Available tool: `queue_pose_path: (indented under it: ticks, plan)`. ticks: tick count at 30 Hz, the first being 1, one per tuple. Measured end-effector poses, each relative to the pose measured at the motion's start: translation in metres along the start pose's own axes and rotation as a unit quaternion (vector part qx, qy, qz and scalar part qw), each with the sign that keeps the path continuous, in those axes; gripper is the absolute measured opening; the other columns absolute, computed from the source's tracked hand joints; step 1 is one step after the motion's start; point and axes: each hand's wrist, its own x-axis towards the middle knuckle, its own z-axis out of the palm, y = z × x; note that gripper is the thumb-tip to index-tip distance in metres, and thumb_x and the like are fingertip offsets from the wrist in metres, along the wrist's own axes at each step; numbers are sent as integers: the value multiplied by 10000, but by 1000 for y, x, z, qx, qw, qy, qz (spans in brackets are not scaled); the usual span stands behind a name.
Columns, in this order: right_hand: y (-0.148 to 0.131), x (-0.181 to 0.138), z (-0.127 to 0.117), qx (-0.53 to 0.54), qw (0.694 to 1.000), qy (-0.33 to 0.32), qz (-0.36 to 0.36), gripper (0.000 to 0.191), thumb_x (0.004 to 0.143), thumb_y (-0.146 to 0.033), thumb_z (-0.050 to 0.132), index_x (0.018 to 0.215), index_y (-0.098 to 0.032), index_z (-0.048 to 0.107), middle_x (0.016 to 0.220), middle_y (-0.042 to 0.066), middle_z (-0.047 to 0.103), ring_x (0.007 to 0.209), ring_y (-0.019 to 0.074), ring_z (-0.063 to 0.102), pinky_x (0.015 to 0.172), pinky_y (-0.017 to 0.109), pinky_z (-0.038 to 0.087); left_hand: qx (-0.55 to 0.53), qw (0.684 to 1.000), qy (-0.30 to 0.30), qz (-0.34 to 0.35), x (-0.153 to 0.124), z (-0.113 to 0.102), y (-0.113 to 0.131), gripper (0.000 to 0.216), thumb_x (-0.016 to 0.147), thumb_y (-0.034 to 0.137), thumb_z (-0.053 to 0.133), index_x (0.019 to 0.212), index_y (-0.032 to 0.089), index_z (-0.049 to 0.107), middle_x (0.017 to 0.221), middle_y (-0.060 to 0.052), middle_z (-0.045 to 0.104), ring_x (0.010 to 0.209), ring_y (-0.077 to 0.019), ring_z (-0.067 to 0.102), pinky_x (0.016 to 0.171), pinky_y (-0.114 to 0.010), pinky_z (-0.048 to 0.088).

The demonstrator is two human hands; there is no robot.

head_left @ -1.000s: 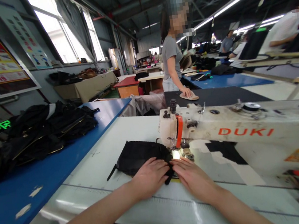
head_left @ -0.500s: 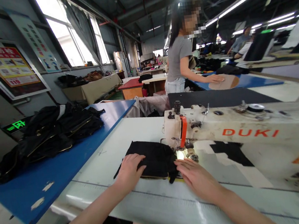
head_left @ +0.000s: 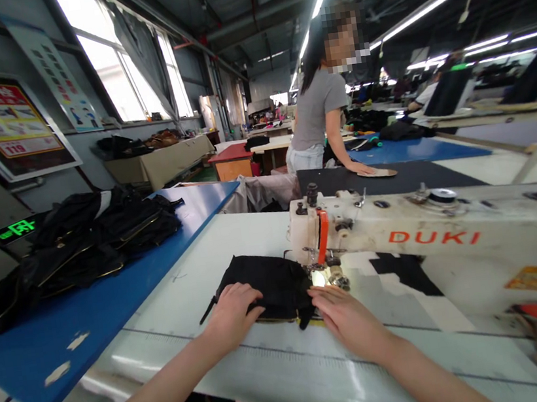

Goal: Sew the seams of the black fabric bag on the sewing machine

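Note:
A black fabric piece (head_left: pixel 269 283) with a gold zipper along its near edge lies on the sewing machine table, its right end beside the lit needle area. My left hand (head_left: pixel 233 308) rests on its left part, fingers lying over the cloth and thumb apart. At the right end, my right hand (head_left: pixel 345 313) touches the cloth with outstretched fingertips, close to the presser foot; its thumb is mostly hidden. The white sewing machine (head_left: pixel 432 239), marked DUKI, stands to the right with an orange lever (head_left: pixel 322 237) at its head.
On the left, a blue table (head_left: pixel 127 292) bears a heap of black zippered fabric pieces (head_left: pixel 90 241). A co-worker (head_left: pixel 319 115) stands behind the machine, one hand on a flat tan piece (head_left: pixel 378 173) over a dark sheet (head_left: pixel 423 174). Thread cones (head_left: pixel 449 91) stand at right.
The co-worker has lowered the tan piece onto the dark sheet and leans further down. The view has shifted slightly; my hands stay at the same places on the black fabric.

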Motion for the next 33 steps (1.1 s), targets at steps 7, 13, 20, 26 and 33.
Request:
queue_pose_path:
  ticks: [7, 13, 20, 26, 33]
  plan:
    - [-2, -1, -4, 8, 1000, 1, 7, 286, 836, -34, 398, 1027, -149, 579, 1165, 104, 603, 1134, 223, 514, 1011, 445, 406, -98, 994, -25, -30, 9, -4, -8, 86, 810, 226, 567, 816, 229, 653, 855, -1, 638, 848, -176, 570, 801, -309, 441]
    - [-4, -2, -5, 13, 1000, -1, 22, 288, 831, -32, 417, 1034, -153, 582, 1178, 93, 600, 1157, 198, 488, 1041, 393, 366, -139, 989, 45, -34, 16, -6, -1, 105, 796, 165, 516, 780, 206, 612, 842, -13, 615, 820, -172, 575, 783, -305, 461]
    - [-6, -2, -5, 20, 999, -18, 44, 288, 825, -50, 446, 1064, -144, 577, 1193, 89, 590, 1171, 196, 462, 1057, 341, 321, -204, 972, 114, 5, 41, 9, 42, 154, 819, 100, 453, 831, 207, 563, 862, -9, 578, 828, -153, 562, 754, -273, 455]
    - [-11, 0, -10, 25, 998, -23, 56, 297, 806, -48, 436, 1052, -145, 570, 1131, 88, 601, 1121, 192, 485, 1035, 341, 339, -276, 958, 81, 12, 57, 45, 71, 184, 800, 60, 444, 817, 195, 569, 856, -14, 581, 823, -149, 569, 773, -276, 468]
    - [-10, -1, -8, 38, 997, -14, 59, 333, 780, -32, 447, 1074, -135, 564, 1139, 94, 593, 1142, 193, 471, 1046, 339, 321, -324, 943, 80, -7, 44, 58, 72, 310, 845, 147, 468, 1146, 213, 441, 1080, -45, 572, 941, -156, 585, 904, -344, 472]
